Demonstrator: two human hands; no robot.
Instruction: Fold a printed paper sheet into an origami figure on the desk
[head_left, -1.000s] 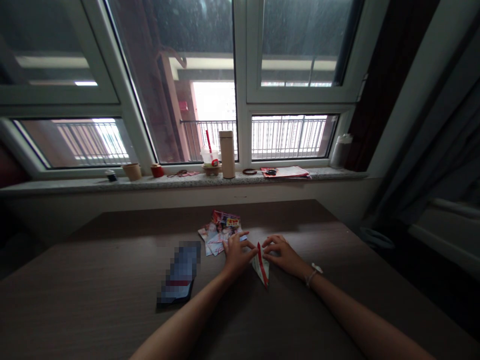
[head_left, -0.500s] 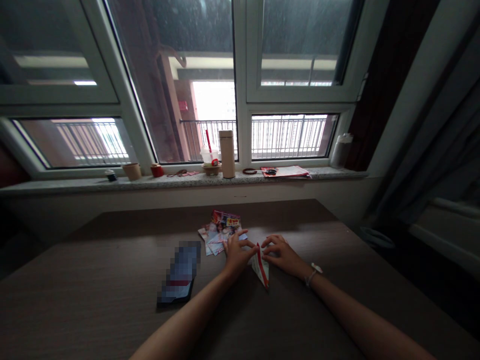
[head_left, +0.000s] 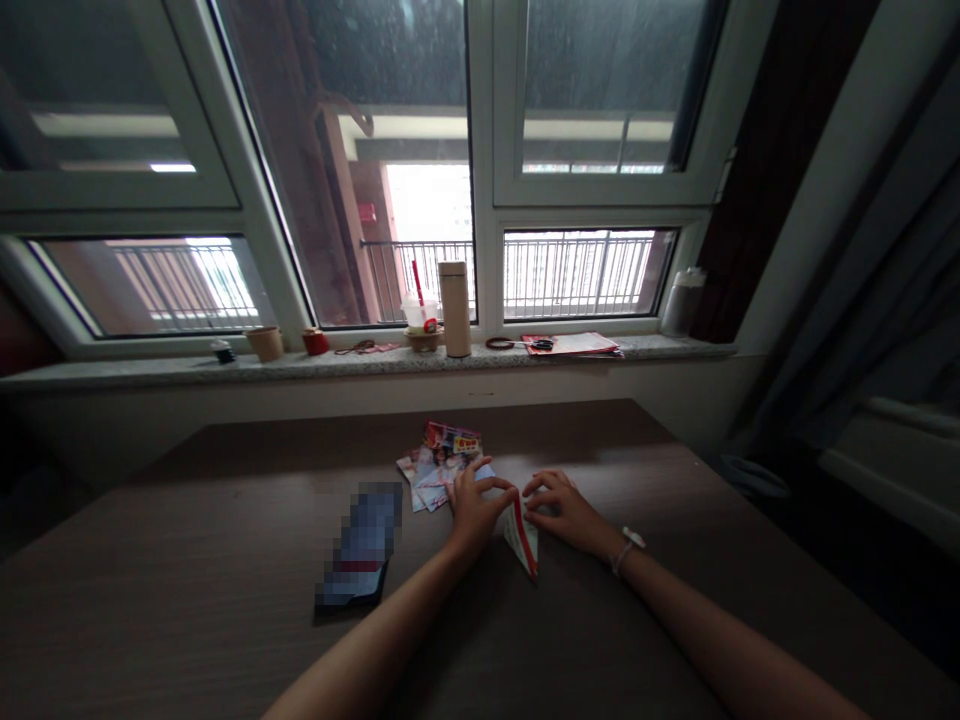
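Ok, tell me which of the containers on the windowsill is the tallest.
The beige cylindrical flask near the sill's middle; it stands well above the clear cup with the red straw beside it.

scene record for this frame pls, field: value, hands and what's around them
left hand: on the folded paper, fingertips pinching its top
right hand: touching the paper's right edge
paper: white with red edge, pointed, on the table
beside left hand: pile of colourful sheets
table left: phone
sill: tall flask, cups, scissors
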